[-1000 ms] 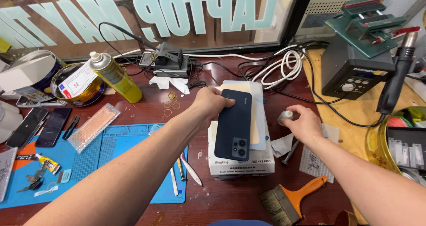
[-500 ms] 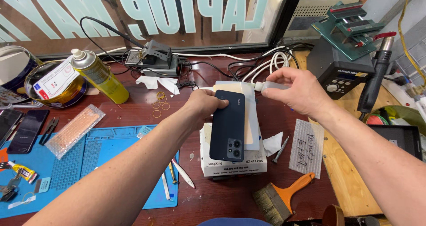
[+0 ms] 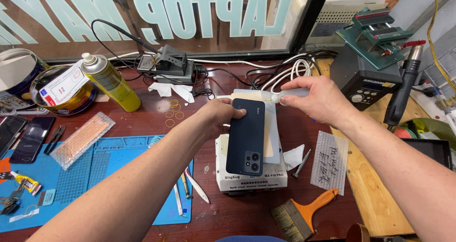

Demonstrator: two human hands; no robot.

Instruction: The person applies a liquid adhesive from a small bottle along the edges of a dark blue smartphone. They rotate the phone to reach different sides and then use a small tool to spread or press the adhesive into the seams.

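Two hands are ours, and both meet over a dark blue phone (image 3: pixel 245 136) near the middle of the bench. We see the phone lying back-up, camera end toward us, on a pale slab that tops a white box (image 3: pixel 249 178). Our left hand (image 3: pixel 219 118) grips the phone's upper left edge, fingers curled over its top corner. Our right hand (image 3: pixel 319 99) is closed round a small white bottle (image 3: pixel 289 94) held on its side, its thin nozzle pointing left above the phone's top end; we cannot tell whether the tip touches the phone. The hands sit close together, with a small gap between them.

Left of the box lies a blue mat (image 3: pixel 109 175), with a few thin tools (image 3: pixel 190 187) along its right edge and a bubble-wrapped strip (image 3: pixel 81 138) at its top. Two more phones (image 3: pixel 24 136) rest at the far left. A yellow spray can (image 3: pixel 110 82) leans near a round tin, and some rubber bands (image 3: pixel 172 113) lie just right of it on the wood. Behind our left hand stands a soldering stand (image 3: pixel 171 63) among black cables, with a coil of white cable (image 3: pixel 292 71) further right. By the box's right side lie a crumpled tissue (image 3: pixel 294 155), a small screwdriver (image 3: pixel 301 163) and a bubble-wrap piece (image 3: pixel 330 162). An orange-handled brush (image 3: pixel 304 212) lies below them. At the far right stands a dark station (image 3: pixel 365 82) with a hot-air handle (image 3: pixel 403 92) beside it.
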